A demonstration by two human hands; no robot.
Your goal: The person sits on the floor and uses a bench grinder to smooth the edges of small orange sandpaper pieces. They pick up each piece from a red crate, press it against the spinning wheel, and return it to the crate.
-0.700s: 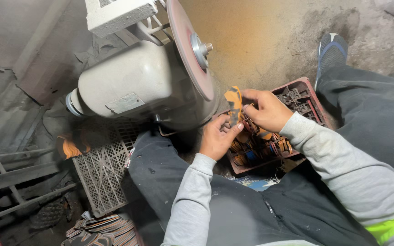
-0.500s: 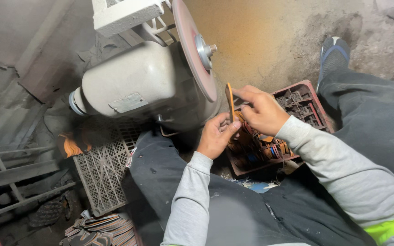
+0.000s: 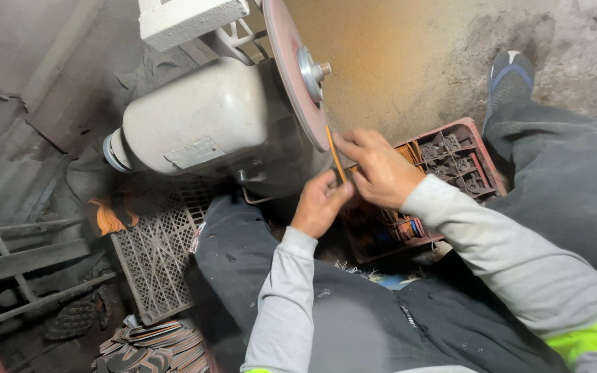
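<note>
Head view: a thin orange strip (image 3: pixel 335 153) is pinched between both hands and held edge-on against the face of the reddish grinding disc (image 3: pixel 293 69). The right hand (image 3: pixel 379 168) grips it from above, fingers (image 3: pixel 351 141) pressed together on the upper part; the left hand (image 3: pixel 320 202) pinches the lower end. Behind, a red crate (image 3: pixel 479 148) of small parts is seen on the floor. Light, even pressure is probably best applied here, with fingertips kept clear of the disc and the strip held steady from both ends.
</note>
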